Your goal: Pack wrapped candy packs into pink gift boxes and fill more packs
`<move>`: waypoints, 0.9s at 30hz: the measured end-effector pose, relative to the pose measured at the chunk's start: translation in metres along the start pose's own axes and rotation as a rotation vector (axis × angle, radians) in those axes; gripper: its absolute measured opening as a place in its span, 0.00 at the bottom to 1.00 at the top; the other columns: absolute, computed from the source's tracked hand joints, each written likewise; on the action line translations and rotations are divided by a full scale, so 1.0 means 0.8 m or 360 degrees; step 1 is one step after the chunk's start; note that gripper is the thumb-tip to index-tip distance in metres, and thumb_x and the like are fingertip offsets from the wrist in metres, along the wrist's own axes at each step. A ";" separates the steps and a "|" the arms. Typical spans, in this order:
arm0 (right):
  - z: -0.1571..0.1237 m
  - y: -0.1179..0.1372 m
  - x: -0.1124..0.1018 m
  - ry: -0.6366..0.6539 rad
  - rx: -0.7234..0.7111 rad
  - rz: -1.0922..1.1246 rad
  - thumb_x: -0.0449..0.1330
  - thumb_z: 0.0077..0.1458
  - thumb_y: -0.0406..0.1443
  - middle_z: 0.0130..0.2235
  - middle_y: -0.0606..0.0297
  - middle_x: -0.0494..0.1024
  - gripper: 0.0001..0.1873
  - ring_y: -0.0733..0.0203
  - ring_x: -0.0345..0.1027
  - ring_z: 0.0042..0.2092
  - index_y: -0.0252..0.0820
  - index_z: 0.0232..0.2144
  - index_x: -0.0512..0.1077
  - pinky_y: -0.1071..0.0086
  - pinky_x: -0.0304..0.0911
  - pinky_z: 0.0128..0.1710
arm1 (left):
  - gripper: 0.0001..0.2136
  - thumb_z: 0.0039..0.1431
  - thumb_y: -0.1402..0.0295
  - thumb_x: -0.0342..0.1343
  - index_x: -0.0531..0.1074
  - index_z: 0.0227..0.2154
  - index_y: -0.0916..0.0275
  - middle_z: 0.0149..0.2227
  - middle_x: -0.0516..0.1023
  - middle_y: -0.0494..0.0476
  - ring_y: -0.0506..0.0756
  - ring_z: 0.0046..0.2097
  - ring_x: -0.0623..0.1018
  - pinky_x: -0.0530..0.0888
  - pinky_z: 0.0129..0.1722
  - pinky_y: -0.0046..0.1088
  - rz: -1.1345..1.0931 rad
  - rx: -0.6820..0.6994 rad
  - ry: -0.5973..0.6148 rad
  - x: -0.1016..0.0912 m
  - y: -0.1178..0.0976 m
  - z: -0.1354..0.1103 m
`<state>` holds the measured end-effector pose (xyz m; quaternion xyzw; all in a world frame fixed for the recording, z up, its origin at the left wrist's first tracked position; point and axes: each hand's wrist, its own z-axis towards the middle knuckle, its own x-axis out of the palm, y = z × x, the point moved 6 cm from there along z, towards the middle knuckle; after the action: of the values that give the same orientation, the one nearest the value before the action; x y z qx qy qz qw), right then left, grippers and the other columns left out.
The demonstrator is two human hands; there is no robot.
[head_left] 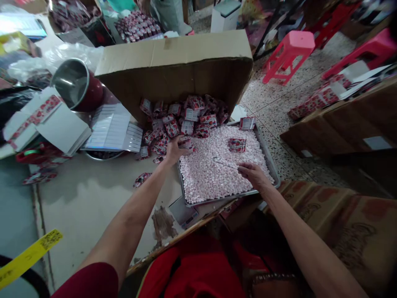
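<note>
A metal tray (275, 179) filled with small pink-white candies (214, 169) sits at the table's near edge. My left hand (176, 150) reaches to the tray's far left corner, fingers curled on a red sachet (187, 144) from the pile. My right hand (253, 174) rests on the candies at the tray's right side, fingers bent down into them; what they pinch is hidden. A heap of red strawberry-print sachets (182, 118) spills out of a tipped cardboard box (176, 62) behind the tray. Two sachets (237, 144) lie on the candies.
A red-and-steel pot (77, 87) lies tilted at the back left beside white folded cartons (56, 124) and lined sheets (113, 128). A small scale (184, 212) sits by the tray. Pink stools (288, 51) and brown boxes (344, 124) stand on the floor to the right.
</note>
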<state>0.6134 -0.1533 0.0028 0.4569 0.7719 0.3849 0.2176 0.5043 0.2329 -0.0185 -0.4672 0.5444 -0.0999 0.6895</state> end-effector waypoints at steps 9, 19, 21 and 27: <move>-0.017 0.035 0.014 -0.0007 -0.0048 -0.0028 0.79 0.27 0.49 0.26 0.68 0.77 0.27 0.66 0.66 0.29 0.42 0.30 0.79 0.73 0.55 0.28 | 0.25 0.52 0.74 0.70 0.78 0.54 0.54 0.52 0.80 0.58 0.62 0.54 0.79 0.76 0.59 0.41 0.0156 0.0264 -0.0026 -0.001 -0.053 -0.032; -0.032 0.135 0.033 -0.0044 -0.0474 -0.1009 0.62 0.51 0.37 0.29 0.64 0.81 0.10 0.60 0.72 0.34 0.40 0.32 0.82 0.68 0.63 0.38 | 0.16 0.57 0.74 0.67 0.81 0.49 0.57 0.45 0.79 0.59 0.61 0.50 0.76 0.74 0.52 0.38 0.0330 0.0708 0.0066 0.019 -0.179 -0.078; -0.042 0.162 0.046 -0.0119 -0.0576 -0.1511 0.58 0.55 0.33 0.35 0.61 0.85 0.14 0.56 0.76 0.40 0.40 0.36 0.84 0.67 0.64 0.43 | 0.17 0.55 0.75 0.67 0.81 0.48 0.57 0.44 0.78 0.59 0.62 0.50 0.76 0.74 0.52 0.39 0.0365 0.0694 0.0101 0.031 -0.184 -0.082; -0.079 0.218 0.100 -0.0190 -0.0602 -0.2364 0.55 0.62 0.31 0.45 0.50 0.86 0.18 0.50 0.78 0.47 0.37 0.45 0.84 0.66 0.64 0.46 | 0.17 0.51 0.76 0.68 0.82 0.45 0.56 0.45 0.79 0.59 0.63 0.50 0.77 0.74 0.51 0.39 0.0247 0.0577 0.0149 0.055 -0.192 -0.082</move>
<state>0.6247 -0.0583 0.1809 -0.2065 0.7842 0.2380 0.5346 0.5231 0.0854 0.0703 -0.2869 0.5833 -0.1645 0.7419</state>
